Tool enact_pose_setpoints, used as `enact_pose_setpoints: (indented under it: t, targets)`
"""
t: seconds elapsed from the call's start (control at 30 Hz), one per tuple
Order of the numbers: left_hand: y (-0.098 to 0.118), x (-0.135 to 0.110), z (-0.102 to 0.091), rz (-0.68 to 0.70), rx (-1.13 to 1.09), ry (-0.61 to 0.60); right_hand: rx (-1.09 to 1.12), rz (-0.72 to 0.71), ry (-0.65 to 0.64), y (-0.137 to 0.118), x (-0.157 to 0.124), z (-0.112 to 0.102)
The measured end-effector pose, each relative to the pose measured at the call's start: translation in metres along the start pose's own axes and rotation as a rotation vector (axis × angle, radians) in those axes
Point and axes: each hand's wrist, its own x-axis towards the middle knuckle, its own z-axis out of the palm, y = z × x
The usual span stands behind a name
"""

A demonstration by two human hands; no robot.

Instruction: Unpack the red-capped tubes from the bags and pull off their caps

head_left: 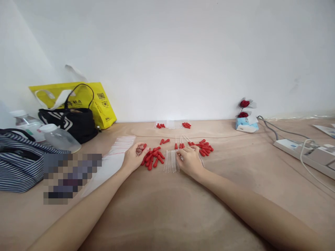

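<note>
My left hand [134, 156] pinches a red rubber dropper bulb [144, 145] between thumb and fingers, beside a loose pile of red bulbs [154, 158]. My right hand [190, 159] is closed at the upper ends of a row of clear glass dropper tubes [170, 162], its fingertips on a tube there; the exact grip is partly hidden. Just beyond the right hand lie several droppers with red bulbs fitted [180, 145], their tubes pointing away. More red bulbs [205, 147] form a group to the right of that hand. Two bulbs [164, 141] lie apart, beyond the left pile.
A clear zip bag [112, 157] lies left of my left hand. Small bags with red bulbs [186, 125] rest by the wall. At left are a striped pouch [22, 167], plastic bottle [61, 137], black bag [75, 123] and yellow bag [107, 108]. A tissue pack [246, 125] and power strip [303, 153] are at right.
</note>
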Motion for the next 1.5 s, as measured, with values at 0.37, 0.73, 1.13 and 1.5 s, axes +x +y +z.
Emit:
enact_pose_setpoints:
  t: [0.37, 0.73, 1.13, 1.5]
  targets:
    - [0.0, -0.005, -0.004, 0.131, 0.153, 0.087, -0.061, -0.085, -0.088, -0.01, -0.005, -0.005]
    - [0.068, 0.022, 0.029, 0.194, 0.501, -0.243, 0.058, -0.138, -0.038, 0.008, -0.021, -0.027]
    - [0.102, 0.069, 0.094, 0.003, 0.629, -0.394, 0.059, -0.154, 0.012, 0.029, -0.034, -0.04]
    - [0.063, -0.012, 0.012, 0.669, 0.485, -0.086, -0.068, -0.205, 0.243, 0.021, -0.025, -0.035]
